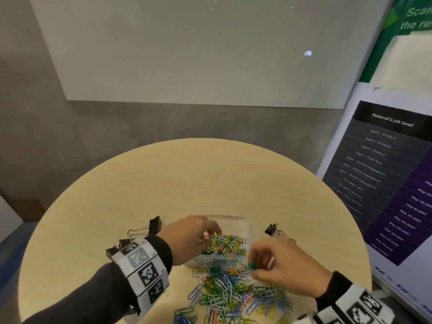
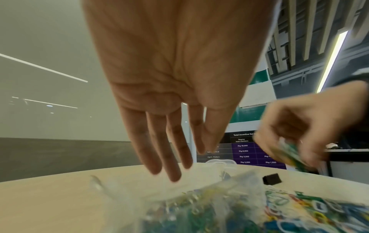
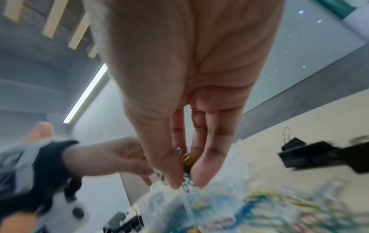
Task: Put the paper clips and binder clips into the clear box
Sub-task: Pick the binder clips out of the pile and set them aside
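While my right hand (image 1: pixel 279 265) pinches paper clips, my left hand (image 1: pixel 190 238), fingers loose, rests at the clear box (image 1: pixel 233 220).
Box part-filled; a pile of paper clips (image 1: pixel 230 294) and binder clips (image 1: pixel 149 226) remain on the table (image 1: pixel 210 174).

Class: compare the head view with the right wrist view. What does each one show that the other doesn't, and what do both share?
Head view only: the whole round table, the loose pile of paper clips near the person, and the poster at right.

Right wrist view only: the right hand's fingers pinching a few clips from beneath, and ceiling lights.

Both: the clear box, the left hand, and black binder clips.
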Available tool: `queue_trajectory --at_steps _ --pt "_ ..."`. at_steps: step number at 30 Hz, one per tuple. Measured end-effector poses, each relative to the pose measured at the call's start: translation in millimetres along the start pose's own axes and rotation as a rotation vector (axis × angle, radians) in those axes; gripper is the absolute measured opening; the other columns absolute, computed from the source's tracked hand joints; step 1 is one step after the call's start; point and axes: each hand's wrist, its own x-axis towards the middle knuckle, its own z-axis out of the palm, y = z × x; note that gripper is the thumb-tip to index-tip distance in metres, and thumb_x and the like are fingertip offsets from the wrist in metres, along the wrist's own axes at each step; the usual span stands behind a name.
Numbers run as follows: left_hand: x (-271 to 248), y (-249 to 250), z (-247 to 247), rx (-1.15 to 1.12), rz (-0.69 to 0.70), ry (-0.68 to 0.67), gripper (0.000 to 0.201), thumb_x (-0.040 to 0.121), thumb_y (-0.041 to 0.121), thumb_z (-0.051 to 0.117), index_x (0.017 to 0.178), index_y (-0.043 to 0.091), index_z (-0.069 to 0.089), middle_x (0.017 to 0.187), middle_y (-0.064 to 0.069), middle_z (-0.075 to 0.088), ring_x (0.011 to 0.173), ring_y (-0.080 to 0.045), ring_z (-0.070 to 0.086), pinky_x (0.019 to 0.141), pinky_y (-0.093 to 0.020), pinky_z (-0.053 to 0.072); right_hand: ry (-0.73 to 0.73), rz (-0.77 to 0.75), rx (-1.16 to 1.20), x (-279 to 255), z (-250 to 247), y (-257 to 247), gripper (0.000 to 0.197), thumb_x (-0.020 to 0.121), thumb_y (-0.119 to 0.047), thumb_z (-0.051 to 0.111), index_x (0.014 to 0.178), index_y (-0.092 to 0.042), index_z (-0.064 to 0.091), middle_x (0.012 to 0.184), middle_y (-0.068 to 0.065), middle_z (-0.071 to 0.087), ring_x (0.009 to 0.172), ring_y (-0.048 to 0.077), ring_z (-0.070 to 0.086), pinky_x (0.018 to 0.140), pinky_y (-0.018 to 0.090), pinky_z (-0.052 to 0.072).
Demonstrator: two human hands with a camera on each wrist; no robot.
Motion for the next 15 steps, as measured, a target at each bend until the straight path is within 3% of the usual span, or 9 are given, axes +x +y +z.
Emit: queue_trajectory --at_steps 3,5,7,10,12,15 --pt "-9.4 5.4 3.2 -0.007 0.003 0.103 0.029 0.097 0.03 0.046 0.125 0.037 0.049 0.121 0.015 0.053 0.1 -0.004 0.057 0.089 -0.029 0.05 0.229 -0.018 0.072 10.6 -7.3 -7.6 0.008 0.08 -0.028 0.073 0.087 -0.026 0.07 0.08 -0.01 0.068 0.072 0.001 0.062 0.066 0.012 0.049" --pt "-17.3 8.1 3.3 0.003 -0.015 0.155 0.028 0.097 0.031 0.044 0.125 0.037 0.048 0.12 0.018 0.051 0.098 -0.003 0.057 0.085 -0.025 0.05 0.288 -0.005 0.093 15.4 -9.7 -9.2 0.024 0.078 -0.034 0.074 0.1 -0.027 0.07 0.092 -0.012 0.069 0.08 0.0 0.064 0.074 0.016 0.054" --pt "-29.7 8.0 3.6 0.013 -0.048 0.173 0.026 0.097 0.032 0.044 0.122 0.038 0.049 0.116 0.019 0.052 0.094 -0.001 0.057 0.082 -0.022 0.05 0.288 0.033 0.038 15.3 -11.7 -7.3 0.034 0.078 -0.037 0.073 0.11 -0.028 0.067 0.102 -0.013 0.066 0.087 0.001 0.064 0.08 0.02 0.055" --pt "-52.1 4.8 6.2 0.033 -0.083 0.136 0.025 0.095 0.035 0.047 0.119 0.04 0.048 0.113 0.022 0.051 0.091 0.002 0.056 0.081 -0.018 0.049 0.289 0.085 -0.072 6.9 -14.6 1.8 0.028 0.08 -0.038 0.069 0.107 -0.028 0.067 0.1 -0.015 0.065 0.085 0.001 0.063 0.078 0.022 0.054" --pt "-66.7 1.2 11.2 0.037 -0.114 0.063 0.029 0.094 0.041 0.048 0.123 0.042 0.045 0.118 0.024 0.047 0.097 0.003 0.055 0.086 -0.018 0.047 0.245 0.129 -0.124 -0.2 -12.1 10.0 0.028 0.082 -0.038 0.067 0.109 -0.028 0.066 0.102 -0.015 0.064 0.086 0.002 0.061 0.08 0.022 0.053" --pt "-80.8 -4.4 24.2 0.057 -0.154 -0.061 0.046 0.093 0.047 0.047 0.136 0.038 0.037 0.133 0.02 0.038 0.117 0.0 0.046 0.096 -0.017 0.04 0.097 0.179 -0.173 -7.7 -4.0 19.1 0.04 0.089 -0.036 0.06 0.127 -0.026 0.055 0.124 -0.01 0.059 0.105 0.003 0.056 0.092 0.021 0.048"
